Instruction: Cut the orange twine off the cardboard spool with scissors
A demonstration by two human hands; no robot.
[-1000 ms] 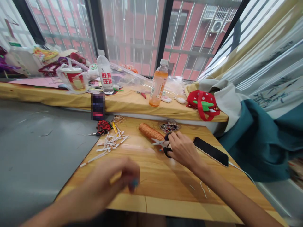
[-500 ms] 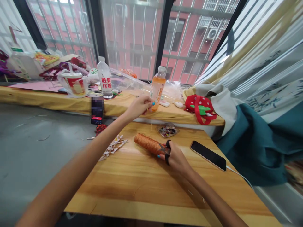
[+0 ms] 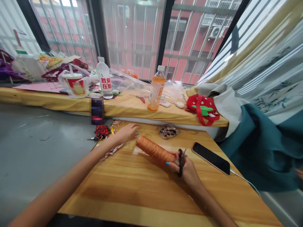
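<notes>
Fingers of the right hand (image 3: 189,170) gripped a cylindrical orange thread spool (image 3: 154,150) and black-handled metal scissors (image 3: 180,164) over a brown wooden counter (image 3: 132,190); the left hand (image 3: 126,133) was near the spool's far end, finger closure indiscernible.

A room at home, barred window (image 3: 134,41) far, patterned curtain (image 3: 262,138) right, cloth-covered sill (image 3: 129,108) with drink bottles (image 3: 104,78), wooden table (image 3: 132,189) near
</notes>
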